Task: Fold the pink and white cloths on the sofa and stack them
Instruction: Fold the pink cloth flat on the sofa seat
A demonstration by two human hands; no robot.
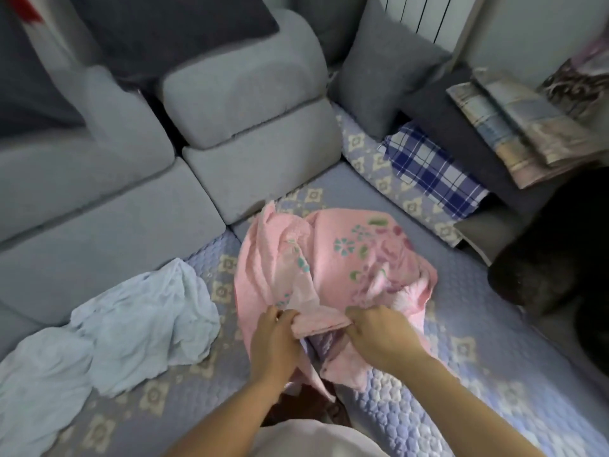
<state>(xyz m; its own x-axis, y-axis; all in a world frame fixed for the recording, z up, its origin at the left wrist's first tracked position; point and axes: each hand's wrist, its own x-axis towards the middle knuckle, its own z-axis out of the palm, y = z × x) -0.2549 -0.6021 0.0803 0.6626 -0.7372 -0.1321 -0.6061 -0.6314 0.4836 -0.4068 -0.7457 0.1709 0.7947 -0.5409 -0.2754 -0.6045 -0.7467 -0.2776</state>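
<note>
A pink cloth with green flower prints lies bunched on the quilted sofa seat, in the middle of the head view. Its near edge is pinched by both hands: my left hand grips the edge from the left, and my right hand grips it from the right. A short stretch of the pink hem runs between them. The white cloth lies crumpled and unfolded on the seat to the left, apart from the pink one and untouched.
Grey sofa back cushions stand behind the seat. At the right lie a blue plaid cloth, a grey pillow and a stack of folded striped textiles. A dark shape sits at the seat's right edge.
</note>
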